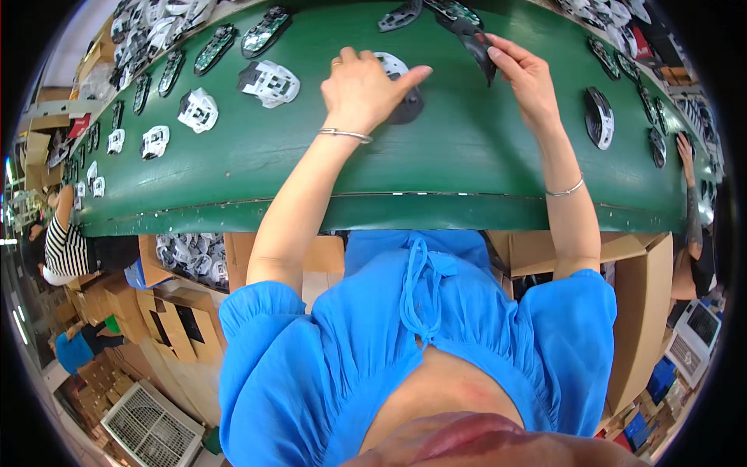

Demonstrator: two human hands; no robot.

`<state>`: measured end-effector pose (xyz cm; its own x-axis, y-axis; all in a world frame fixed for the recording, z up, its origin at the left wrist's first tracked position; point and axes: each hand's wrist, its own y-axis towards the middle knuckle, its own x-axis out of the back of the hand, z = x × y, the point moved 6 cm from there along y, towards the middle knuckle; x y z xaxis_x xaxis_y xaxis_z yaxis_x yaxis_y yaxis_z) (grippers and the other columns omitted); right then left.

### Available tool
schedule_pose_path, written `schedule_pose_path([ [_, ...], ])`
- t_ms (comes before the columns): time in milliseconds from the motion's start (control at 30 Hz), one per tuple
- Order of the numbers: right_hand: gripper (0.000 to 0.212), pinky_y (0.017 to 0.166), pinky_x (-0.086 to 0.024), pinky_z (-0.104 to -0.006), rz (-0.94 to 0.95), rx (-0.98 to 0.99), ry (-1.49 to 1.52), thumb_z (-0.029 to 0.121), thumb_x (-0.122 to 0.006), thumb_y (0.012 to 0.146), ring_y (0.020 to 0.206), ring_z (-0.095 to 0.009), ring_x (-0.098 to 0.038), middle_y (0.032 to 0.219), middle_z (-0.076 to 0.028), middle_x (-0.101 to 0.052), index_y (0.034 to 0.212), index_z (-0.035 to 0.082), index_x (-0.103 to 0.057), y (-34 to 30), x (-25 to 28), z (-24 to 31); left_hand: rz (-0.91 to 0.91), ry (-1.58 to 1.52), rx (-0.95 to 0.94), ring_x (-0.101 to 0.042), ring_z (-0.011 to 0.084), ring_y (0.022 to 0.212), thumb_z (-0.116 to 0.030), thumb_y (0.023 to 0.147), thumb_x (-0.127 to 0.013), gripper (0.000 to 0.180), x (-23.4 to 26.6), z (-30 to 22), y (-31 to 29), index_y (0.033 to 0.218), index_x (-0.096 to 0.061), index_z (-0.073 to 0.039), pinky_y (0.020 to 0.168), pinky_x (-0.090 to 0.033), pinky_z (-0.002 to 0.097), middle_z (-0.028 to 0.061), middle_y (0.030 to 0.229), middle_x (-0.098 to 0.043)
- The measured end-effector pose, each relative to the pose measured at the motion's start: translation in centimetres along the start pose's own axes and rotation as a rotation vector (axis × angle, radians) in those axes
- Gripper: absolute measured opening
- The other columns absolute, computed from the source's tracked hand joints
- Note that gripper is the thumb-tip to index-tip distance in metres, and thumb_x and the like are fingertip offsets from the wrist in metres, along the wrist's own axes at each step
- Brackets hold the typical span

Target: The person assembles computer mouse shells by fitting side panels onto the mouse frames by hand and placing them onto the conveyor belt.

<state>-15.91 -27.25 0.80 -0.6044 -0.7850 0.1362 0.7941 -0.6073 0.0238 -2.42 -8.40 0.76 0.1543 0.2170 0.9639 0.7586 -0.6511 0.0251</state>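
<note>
Your left hand (362, 89) is up at top centre of the frame, palm down on the green conveyor belt (436, 163), fingers curled loosely over a white moulded plastic shell (391, 64) that peeks out past your knuckles, with a dark rounded plastic piece (408, 107) lying just under the fingertips; it's a light grasp, thumb stretched out to the right. Your right hand (529, 78), just right of it, pinches a black curved plastic cover (480, 48) between thumb and forefingers, lifting its near end while the far end points toward the top edge of the frame. So both parts sit at the belt's far middle, close together but not touching (how firmly the left fingers clamp the white shell, you can't quite tell). Left of your hand lies another white ribbed plastic shell (270, 82), then a smaller white one (198, 110), and green circuit boards (264, 31) run along the upper left. To the right, a black-and-white oval shell (600, 117) rests alone. Brown cardboard boxes (638, 311) stand below the belt at lower right.
</note>
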Motion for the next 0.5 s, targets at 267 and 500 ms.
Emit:
schedule_pose_path([
  [267, 0.029, 0.07, -0.042, -0.021, -0.076, -0.105, 0.227, 0.014, -0.062, 0.09, 0.074, -0.005, -0.055, 0.102, 0.002, -0.068, 0.118, 0.006, -0.065, -3.2, 2.0, -1.9, 0.022, -0.02, -0.171, -0.052, 0.0372, 0.109, -0.049, 0.063, -0.08, 0.087, -0.4, -1.6, -2.0, 0.123, -0.048, 0.005, 0.086, -0.049, 0.0461, 0.0221, 0.115, -0.053],
  [500, 0.029, 0.087, -0.044, -0.0229, 0.019, 0.064, 0.229, 0.011, -0.057, 0.094, 0.092, -0.006, -0.056, 0.107, -0.003, -0.066, 0.12, 0.001, -0.062, -3.7, 2.4, 1.4, 0.329, -1.289, -0.017, -0.061, 0.0186, 0.088, -0.027, 0.089, -0.062, 0.049, -0.4, 0.2, -3.0, 0.125, -0.045, 0.001, 0.074, -0.051, 0.0299, 0.0179, 0.11, -0.061],
])
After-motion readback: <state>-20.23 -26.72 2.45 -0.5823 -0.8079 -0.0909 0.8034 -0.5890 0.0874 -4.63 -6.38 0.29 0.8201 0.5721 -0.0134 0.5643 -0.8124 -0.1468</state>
